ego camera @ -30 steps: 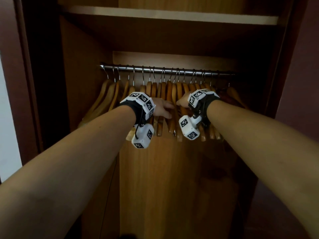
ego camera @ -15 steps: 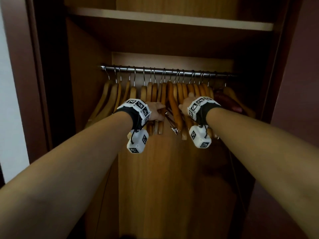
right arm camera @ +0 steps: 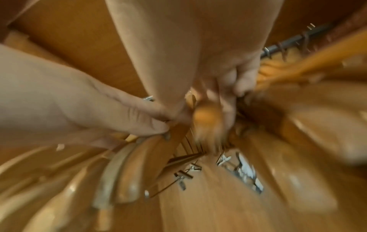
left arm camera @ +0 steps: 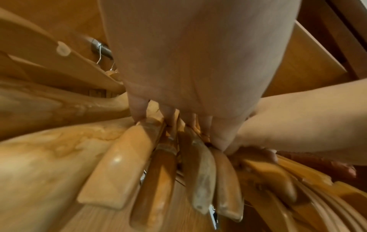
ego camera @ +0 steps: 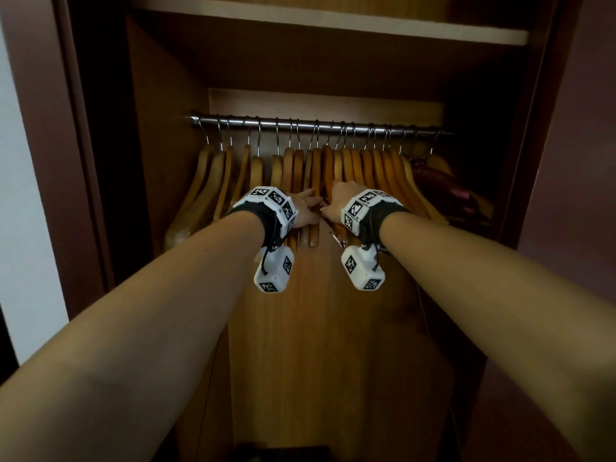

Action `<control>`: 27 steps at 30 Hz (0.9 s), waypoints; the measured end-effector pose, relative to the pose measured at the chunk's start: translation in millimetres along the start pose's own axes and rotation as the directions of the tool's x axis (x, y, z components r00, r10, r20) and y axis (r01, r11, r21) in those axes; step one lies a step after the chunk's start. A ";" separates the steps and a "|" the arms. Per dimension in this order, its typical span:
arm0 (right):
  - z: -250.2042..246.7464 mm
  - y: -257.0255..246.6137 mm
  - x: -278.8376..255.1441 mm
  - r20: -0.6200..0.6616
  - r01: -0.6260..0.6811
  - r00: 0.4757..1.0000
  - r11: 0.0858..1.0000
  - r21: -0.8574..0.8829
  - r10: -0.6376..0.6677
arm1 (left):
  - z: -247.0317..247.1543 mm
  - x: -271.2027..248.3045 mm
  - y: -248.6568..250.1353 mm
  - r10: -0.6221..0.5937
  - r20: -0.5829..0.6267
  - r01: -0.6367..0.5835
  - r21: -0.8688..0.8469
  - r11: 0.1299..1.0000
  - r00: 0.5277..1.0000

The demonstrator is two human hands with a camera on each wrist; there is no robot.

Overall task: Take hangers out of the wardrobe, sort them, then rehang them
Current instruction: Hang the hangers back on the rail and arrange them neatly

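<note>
Several wooden hangers (ego camera: 366,168) hang close together on the metal rail (ego camera: 316,125) inside the wardrobe. Both hands reach into the middle of the row, almost touching. My left hand (ego camera: 308,210) lies with straight fingers (left arm camera: 139,113) pressed between the hanger arms (left arm camera: 198,172). My right hand (ego camera: 338,198) has its fingers (right arm camera: 228,109) curled round the arm of one wooden hanger (right arm camera: 206,116), blurred in the right wrist view. Metal clips (right arm camera: 244,172) dangle from hangers below the hands.
A dark red padded hanger (ego camera: 440,185) hangs at the rail's right end. A shelf (ego camera: 333,23) sits above the rail. Wardrobe side walls (ego camera: 160,128) close in left and right, and the back panel (ego camera: 333,328) runs down below the hangers.
The hands, spread apart half a second ago, have drawn together at the middle of the row. The right hand has moved left and closed round a hanger arm.
</note>
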State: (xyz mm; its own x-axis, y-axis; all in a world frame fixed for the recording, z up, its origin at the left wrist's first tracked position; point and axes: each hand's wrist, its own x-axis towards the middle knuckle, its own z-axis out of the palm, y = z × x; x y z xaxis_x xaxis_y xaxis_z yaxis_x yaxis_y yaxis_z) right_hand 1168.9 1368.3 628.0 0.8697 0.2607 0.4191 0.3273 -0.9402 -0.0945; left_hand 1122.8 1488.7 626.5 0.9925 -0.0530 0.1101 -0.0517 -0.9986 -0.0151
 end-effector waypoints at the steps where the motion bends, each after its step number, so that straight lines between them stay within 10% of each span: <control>1: 0.3 -0.8 -0.7 -0.033 -0.024 0.999 0.999 0.036 0.026 | 0.0 0.4 -1.4 0.002 -0.003 -0.002 0.002 1.000 1.000; 27: -23.2 20.8 -62.0 -0.149 -0.070 0.985 0.990 0.125 0.089 | 18.5 4.5 11.7 -0.068 -0.170 0.032 -0.203 0.979 0.983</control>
State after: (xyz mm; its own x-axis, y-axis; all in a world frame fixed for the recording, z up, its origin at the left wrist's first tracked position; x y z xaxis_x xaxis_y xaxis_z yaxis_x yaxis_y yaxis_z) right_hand 1113.3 1327.5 621.1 0.8306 0.1405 0.5388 0.3089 -0.9214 -0.2359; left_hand 1128.7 1476.9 608.4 0.9603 0.0139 0.2785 -0.0410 -0.9809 0.1903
